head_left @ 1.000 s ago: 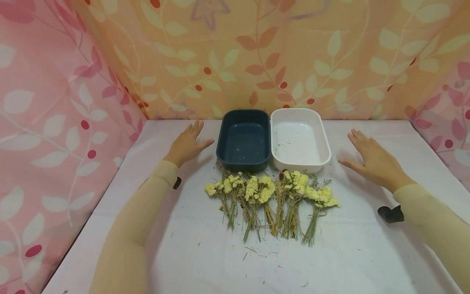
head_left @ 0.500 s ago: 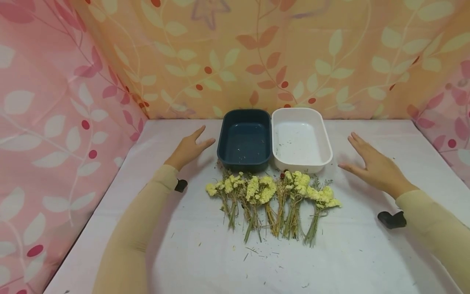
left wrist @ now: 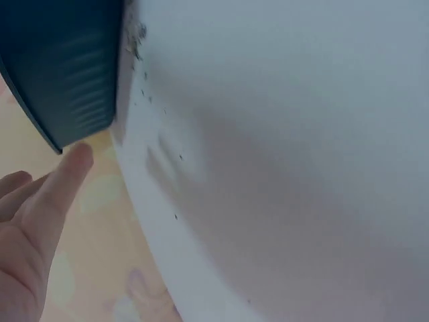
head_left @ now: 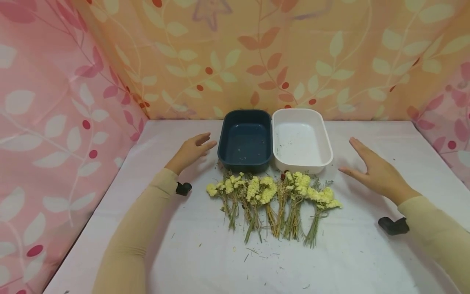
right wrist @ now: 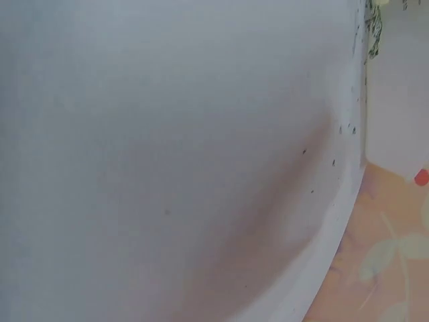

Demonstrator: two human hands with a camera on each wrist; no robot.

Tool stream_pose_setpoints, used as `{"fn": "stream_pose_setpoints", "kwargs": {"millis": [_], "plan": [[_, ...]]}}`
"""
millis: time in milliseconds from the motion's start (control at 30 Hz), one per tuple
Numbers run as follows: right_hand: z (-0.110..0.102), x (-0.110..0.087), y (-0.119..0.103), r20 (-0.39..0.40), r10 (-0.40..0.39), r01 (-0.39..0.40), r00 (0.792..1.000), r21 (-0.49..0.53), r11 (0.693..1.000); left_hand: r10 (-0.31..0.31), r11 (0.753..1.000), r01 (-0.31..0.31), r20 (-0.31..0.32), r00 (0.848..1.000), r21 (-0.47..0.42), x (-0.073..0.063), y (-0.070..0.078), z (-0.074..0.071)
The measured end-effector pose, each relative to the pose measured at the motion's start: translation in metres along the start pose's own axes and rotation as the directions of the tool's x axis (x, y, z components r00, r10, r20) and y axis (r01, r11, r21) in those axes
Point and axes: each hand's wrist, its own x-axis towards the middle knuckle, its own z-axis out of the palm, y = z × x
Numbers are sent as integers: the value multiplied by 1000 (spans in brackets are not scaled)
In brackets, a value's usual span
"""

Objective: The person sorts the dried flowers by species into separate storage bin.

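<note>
My left hand (head_left: pixel 191 152) hovers just left of the dark blue tub (head_left: pixel 245 166), its thumb pointing at the tub's wall and holding nothing. In the left wrist view its fingertip (left wrist: pixel 82 154) shows close to the tub's rim. To the right of the white tub (head_left: pixel 304 168), my right hand (head_left: pixel 380 171) is held over the table with thumb and fingers spread apart, also holding nothing. The two tubs stand side by side with a few plant crumbs inside. In front of them lies a row of small dried flower bunches (head_left: pixel 253 192) with yellow heads and tied stems.
White cloth covers the table (head_left: pixel 205 261), with stem scraps (head_left: pixel 253 250) scattered in front of the bunches. A yellow leaf-print curtain (head_left: pixel 235 61) hangs right behind the tubs. Pink printed curtains (head_left: pixel 47 134) close off both sides.
The left hand's fingers have come down and drawn in, curling a little more beside the blue tub. The right hand has turned and lowered slightly. Tubs and flowers stay in place.
</note>
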Motion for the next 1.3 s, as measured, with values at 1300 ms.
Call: {"fn": "stream_pose_setpoints", "kwargs": {"millis": [1300], "plan": [[26, -58, -59, -180, -49, 75, 982, 143, 987, -3, 905, 26, 54, 999, -425, -8, -1, 31]]}}
